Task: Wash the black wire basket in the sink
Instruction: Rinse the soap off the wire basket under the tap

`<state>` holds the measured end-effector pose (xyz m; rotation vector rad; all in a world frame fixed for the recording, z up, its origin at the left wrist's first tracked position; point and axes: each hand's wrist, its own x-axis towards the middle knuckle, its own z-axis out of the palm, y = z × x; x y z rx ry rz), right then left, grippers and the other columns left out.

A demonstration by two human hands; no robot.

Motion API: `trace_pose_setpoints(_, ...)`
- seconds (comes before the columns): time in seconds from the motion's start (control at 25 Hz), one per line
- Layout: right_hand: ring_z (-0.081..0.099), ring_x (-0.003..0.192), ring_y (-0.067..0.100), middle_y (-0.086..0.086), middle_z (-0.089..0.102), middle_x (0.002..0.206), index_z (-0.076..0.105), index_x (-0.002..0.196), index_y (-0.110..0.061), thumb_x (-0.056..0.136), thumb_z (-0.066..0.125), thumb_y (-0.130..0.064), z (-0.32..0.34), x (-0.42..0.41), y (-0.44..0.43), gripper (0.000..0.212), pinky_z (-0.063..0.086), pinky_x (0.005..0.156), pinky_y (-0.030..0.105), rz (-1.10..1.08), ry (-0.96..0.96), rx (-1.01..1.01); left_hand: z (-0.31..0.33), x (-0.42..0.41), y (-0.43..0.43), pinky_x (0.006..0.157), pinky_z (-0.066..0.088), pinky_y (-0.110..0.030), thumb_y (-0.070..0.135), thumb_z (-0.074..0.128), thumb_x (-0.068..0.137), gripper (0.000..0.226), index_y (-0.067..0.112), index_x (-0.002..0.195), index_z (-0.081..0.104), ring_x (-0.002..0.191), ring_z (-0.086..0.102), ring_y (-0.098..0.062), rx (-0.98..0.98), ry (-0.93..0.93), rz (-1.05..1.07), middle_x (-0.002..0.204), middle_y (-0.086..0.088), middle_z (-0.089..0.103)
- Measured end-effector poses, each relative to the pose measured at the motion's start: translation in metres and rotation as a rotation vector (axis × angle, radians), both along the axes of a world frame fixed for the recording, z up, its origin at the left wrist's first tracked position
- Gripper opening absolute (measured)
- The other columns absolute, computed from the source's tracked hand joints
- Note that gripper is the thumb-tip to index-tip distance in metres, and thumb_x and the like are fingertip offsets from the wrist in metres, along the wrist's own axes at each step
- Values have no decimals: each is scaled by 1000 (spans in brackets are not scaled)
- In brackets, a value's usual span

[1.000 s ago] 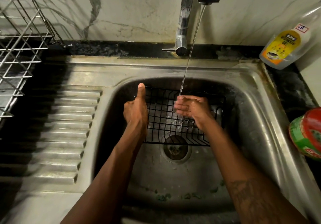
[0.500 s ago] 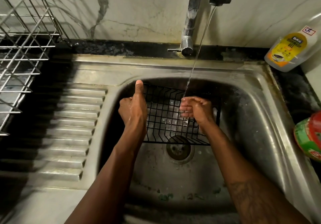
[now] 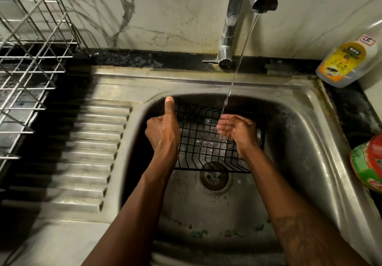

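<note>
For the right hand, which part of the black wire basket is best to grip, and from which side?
Probably the right wall's top wire on the black wire basket, from above right: it is bare, and the left hand grips the left wall, so the right hand would balance it.

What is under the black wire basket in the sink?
Through the black wire basket, the steel sink floor shows, and the drain peeks from under its near edge. Whatever lies beneath the left grip and right grip is hidden.

The left hand point(image 3: 163, 131) hides the left wall of the black wire basket point(image 3: 198, 133); the edge crops the jar point(image 3: 368, 162).
</note>
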<state>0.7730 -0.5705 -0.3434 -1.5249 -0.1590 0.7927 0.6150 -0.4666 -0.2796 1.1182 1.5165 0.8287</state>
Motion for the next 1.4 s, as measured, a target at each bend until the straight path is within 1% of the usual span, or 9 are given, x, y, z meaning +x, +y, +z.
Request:
trace_pose_setpoints(0.2, 76, 85, 25, 13, 77, 94, 74, 99, -9, 98, 58, -10, -2, -17, -7, 16, 62, 73, 40, 425, 3, -238, -1, -1, 1, 89, 58, -53, 80, 58, 79, 67, 14, 69, 61, 90, 68, -40, -53, 1, -8, 83, -11, 67)
trace_pose_setpoints(0.36, 69, 77, 7, -1, 74, 86, 76, 93, -12, 93, 69, -14, 6, -27, 3, 8, 55, 69, 17, 67, -905, -35, 2, -1, 0, 79, 57, -45, 76, 60, 83, 63, 14, 81, 62, 79, 65, -27, -173, -24, -4, 86, -9, 66)
trace_pose_setpoints(0.48, 67, 93, 16, 7, 73, 99, 77, 100, -5, 93, 68, -9, -1, -28, 7, 12, 53, 85, 28, -20, -1387, 34, -5, -1, 2, 74, 61, -51, 87, 57, 65, 100, 5, 123, 64, 98, 71, -41, -299, -87, -5, 120, -26, 69)
trace_pose_setpoints(0.6, 59, 117, 23, 5, 68, 120, 71, 122, -15, 99, 57, -18, 0, -34, 13, 26, 40, 106, 45, 91, -1429, -205, -5, 3, -9, 44, 54, -35, 86, 58, 66, 107, 2, 132, 60, 67, 64, -32, -317, -123, -100, 117, -31, 67)
trace_pose_setpoints(0.72, 61, 110, 21, -2, 70, 114, 65, 123, -26, 105, 39, -32, 13, -51, 23, 32, 37, 104, 47, 282, -1436, -370, -13, 11, -19, 80, 58, -64, 93, 53, 51, 115, 3, 122, 67, 105, 68, -49, -307, -52, -184, 125, -31, 65)
trace_pose_setpoints(0.8, 62, 98, 22, -3, 71, 108, 64, 121, -26, 105, 36, -32, 18, -38, 16, 33, 40, 87, 40, 355, -1452, -420, -14, 8, -15, 70, 59, -63, 94, 53, 49, 116, 4, 120, 69, 100, 70, -48, -294, -4, -149, 123, -30, 66)
trace_pose_setpoints(0.88, 59, 93, 23, 0, 69, 103, 63, 117, -24, 101, 35, -31, 15, -9, -6, 33, 38, 81, 37, 311, -1449, -526, -10, 2, -2, 35, 47, -40, 91, 59, 54, 113, 1, 123, 66, 62, 64, -36, -269, -36, -83, 106, -29, 70)
trace_pose_setpoints(1.24, 55, 123, 27, 4, 66, 126, 64, 129, -21, 91, 56, -19, 5, -18, -5, 39, 26, 118, 57, 209, -1162, -660, -1, -12, 24, 35, 22, -19, 46, 48, 101, 43, 24, 64, 48, 37, 22, -11, -418, -209, -215, 51, 7, 30)
trace_pose_setpoints(1.4, 57, 126, 16, -8, 66, 134, 65, 132, -30, 97, 61, -27, 13, -12, -6, 35, 20, 122, 37, 247, -1071, -581, 7, -11, 25, 34, 18, -14, 31, 41, 106, 42, 20, 66, 48, 30, 18, -7, -636, -387, -233, 42, 9, 28)
